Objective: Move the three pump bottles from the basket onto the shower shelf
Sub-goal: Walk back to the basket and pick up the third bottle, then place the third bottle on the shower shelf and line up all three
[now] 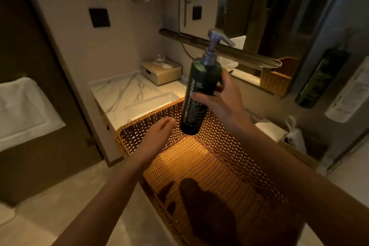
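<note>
Head view: right hand clamped around dark pump bottle, held near-upright above wicker basket, grey pump head uppermost. Left hand open, fingers loosely extended, just inside basket's far rim, gripping nothing. Marble counter behind.

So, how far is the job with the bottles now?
Done: the basket looks empty, and two bottles, one dark and one white, already stand at the right, probably on the shelf. In hand: the right hand holds the third bottle above the basket; the left hand rests at its rim. Left: set this bottle on the shelf.
</note>
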`<state>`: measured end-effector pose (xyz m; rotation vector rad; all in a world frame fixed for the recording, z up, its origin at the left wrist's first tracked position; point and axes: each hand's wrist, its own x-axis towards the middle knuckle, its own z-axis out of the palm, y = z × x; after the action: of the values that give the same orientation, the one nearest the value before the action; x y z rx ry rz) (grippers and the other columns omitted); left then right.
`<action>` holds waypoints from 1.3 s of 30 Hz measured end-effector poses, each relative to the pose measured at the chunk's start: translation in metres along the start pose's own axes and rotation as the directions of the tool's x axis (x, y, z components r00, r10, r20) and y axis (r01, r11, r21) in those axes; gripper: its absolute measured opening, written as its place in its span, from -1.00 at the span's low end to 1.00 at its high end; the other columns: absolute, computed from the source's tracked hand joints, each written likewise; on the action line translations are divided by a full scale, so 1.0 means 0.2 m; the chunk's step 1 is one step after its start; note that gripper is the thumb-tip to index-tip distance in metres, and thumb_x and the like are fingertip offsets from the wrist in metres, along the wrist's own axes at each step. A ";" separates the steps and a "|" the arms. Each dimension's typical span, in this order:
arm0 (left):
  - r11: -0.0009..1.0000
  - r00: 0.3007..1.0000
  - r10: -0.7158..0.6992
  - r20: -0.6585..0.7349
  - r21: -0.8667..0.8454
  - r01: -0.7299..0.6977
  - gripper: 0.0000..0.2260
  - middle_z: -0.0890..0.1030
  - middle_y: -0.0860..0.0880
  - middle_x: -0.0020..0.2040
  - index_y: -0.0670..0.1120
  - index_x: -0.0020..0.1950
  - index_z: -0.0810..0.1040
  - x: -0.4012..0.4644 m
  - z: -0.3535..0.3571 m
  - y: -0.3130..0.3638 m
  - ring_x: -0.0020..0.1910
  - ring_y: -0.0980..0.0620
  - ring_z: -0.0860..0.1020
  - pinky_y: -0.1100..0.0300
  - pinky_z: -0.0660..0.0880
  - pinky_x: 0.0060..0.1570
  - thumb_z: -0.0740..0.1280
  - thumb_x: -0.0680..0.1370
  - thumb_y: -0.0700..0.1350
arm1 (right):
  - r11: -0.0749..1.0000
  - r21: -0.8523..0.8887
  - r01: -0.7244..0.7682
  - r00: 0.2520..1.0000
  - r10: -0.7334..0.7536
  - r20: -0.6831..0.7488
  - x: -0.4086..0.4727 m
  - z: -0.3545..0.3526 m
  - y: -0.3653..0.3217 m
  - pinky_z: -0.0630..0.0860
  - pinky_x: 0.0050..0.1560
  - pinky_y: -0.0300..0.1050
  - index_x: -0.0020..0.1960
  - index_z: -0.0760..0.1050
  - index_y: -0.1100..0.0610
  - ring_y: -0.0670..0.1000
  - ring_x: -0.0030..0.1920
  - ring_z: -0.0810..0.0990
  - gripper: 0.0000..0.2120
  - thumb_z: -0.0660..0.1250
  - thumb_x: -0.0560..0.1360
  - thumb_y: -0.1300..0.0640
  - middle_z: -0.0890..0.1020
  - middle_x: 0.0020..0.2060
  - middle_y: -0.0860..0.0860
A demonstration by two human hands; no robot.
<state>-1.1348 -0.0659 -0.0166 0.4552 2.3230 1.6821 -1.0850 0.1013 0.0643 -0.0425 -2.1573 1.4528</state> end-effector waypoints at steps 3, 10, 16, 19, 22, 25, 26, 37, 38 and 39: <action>0.959 0.992 -0.082 0.095 -0.263 0.105 -0.68 0.57 -0.05 0.22 0.02 0.21 0.51 -0.06 0.00 0.08 0.14 -0.02 0.56 0.08 0.53 0.06 0.12 0.59 0.13 | 0.996 0.079 0.030 0.999 -0.028 -0.026 0.01 -0.06 -0.11 0.38 0.10 -0.18 0.27 0.34 -0.11 -0.18 0.15 0.43 -0.39 0.52 0.30 0.07 0.47 0.04 -0.33; 0.518 0.918 -0.292 0.269 -0.763 0.388 -0.65 0.67 -0.21 0.07 -0.22 0.24 0.47 -0.33 0.00 0.17 0.04 -0.13 0.66 0.06 0.61 -0.11 0.23 0.55 -0.03 | 0.986 0.148 0.075 0.994 -0.086 0.070 -0.09 -0.12 -0.18 0.40 0.10 -0.14 0.23 0.37 -0.08 -0.13 0.14 0.45 -0.44 0.52 0.30 0.05 0.49 0.03 -0.27; 0.351 0.907 -0.350 0.234 -0.865 0.359 -0.54 0.59 -0.27 0.21 -0.24 0.35 0.39 -0.67 -0.04 0.12 0.14 -0.20 0.60 0.00 0.54 0.05 0.27 0.49 -0.09 | 0.967 0.236 0.092 0.960 -0.148 0.236 -0.23 0.00 -0.24 0.43 -0.04 -0.32 0.22 0.40 -0.01 -0.29 0.04 0.50 -0.47 0.52 0.31 0.05 0.53 0.03 -0.23; 0.291 0.906 -0.403 0.129 -0.921 0.260 -0.53 0.59 -0.28 0.21 -0.24 0.40 0.34 -0.87 -0.08 0.07 0.16 -0.20 0.59 0.00 0.53 0.10 0.24 0.51 -0.12 | 0.949 0.307 0.063 0.921 -0.174 0.349 -0.32 0.13 -0.25 0.48 0.01 -0.24 0.25 0.40 0.04 -0.18 0.10 0.52 -0.44 0.52 0.31 0.07 0.56 0.08 -0.13; 0.245 0.876 -0.482 0.018 -0.957 0.155 -0.56 0.59 -0.29 0.20 -0.30 0.32 0.41 -1.09 -0.13 0.02 0.14 -0.23 0.60 -0.03 0.57 0.11 0.25 0.48 -0.14 | 0.930 0.366 0.038 0.852 -0.222 0.475 -0.42 0.31 -0.29 0.52 -0.02 -0.28 0.25 0.41 0.05 -0.18 0.07 0.55 -0.43 0.53 0.30 0.06 0.58 0.08 -0.12; 0.225 0.825 -0.560 -0.074 -0.972 0.066 -0.60 0.58 -0.32 0.19 -0.33 0.28 0.42 -1.29 -0.21 -0.01 0.16 -0.24 0.59 -0.04 0.56 0.12 0.23 0.50 -0.15 | 0.914 0.405 0.013 0.774 -0.266 0.575 -0.55 0.49 -0.36 0.51 -0.13 -0.47 0.28 0.39 0.01 -0.30 0.02 0.54 -0.38 0.55 0.29 0.04 0.58 0.07 -0.18; 0.220 0.806 -0.584 -0.100 -0.975 0.038 -0.61 0.58 -0.33 0.19 -0.33 0.28 0.41 -1.35 -0.23 -0.03 0.17 -0.25 0.58 -0.04 0.54 0.13 0.23 0.52 -0.14 | 0.913 0.407 0.013 0.748 -0.279 0.603 -0.59 0.55 -0.39 0.50 -0.13 -0.48 0.28 0.38 -0.02 -0.33 0.01 0.54 -0.37 0.55 0.28 0.02 0.57 0.08 -0.20; 0.137 0.690 -0.690 -0.219 -0.975 -0.173 -0.62 0.58 -0.33 0.18 -0.29 0.31 0.40 -1.88 -0.72 -0.31 0.14 -0.25 0.59 -0.03 0.54 0.06 0.21 0.55 -0.11 | 0.916 0.391 -0.085 0.520 -0.294 0.802 -0.92 1.34 -0.69 0.40 -0.35 -0.58 0.15 0.38 -0.13 -0.50 -0.15 0.48 -0.50 0.53 0.30 -0.05 0.53 -0.07 -0.31; 0.135 0.682 -0.694 -0.230 -0.972 -0.191 -0.62 0.59 -0.33 0.17 -0.29 0.30 0.41 -1.93 -0.79 -0.35 0.12 -0.25 0.60 -0.03 0.54 0.05 0.22 0.55 -0.12 | 0.914 0.391 -0.107 0.506 -0.288 0.813 -0.96 1.42 -0.73 0.40 -0.37 -0.60 0.16 0.38 -0.11 -0.50 -0.16 0.48 -0.49 0.53 0.30 -0.03 0.53 -0.07 -0.30; 0.137 0.674 -0.697 -0.244 -0.968 -0.209 -0.62 0.59 -0.33 0.17 -0.28 0.30 0.41 -1.97 -0.86 -0.39 0.12 -0.25 0.61 -0.04 0.54 0.05 0.22 0.55 -0.12 | 0.911 0.391 -0.127 0.493 -0.284 0.822 -1.00 1.51 -0.77 0.40 -0.37 -0.60 0.18 0.39 -0.08 -0.49 -0.16 0.49 -0.48 0.53 0.30 -0.01 0.53 -0.06 -0.29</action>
<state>-0.8427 -0.3904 -0.0347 -1.0207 0.7395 2.8836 -1.0082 -0.2834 0.0321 1.2134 -2.4169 2.1249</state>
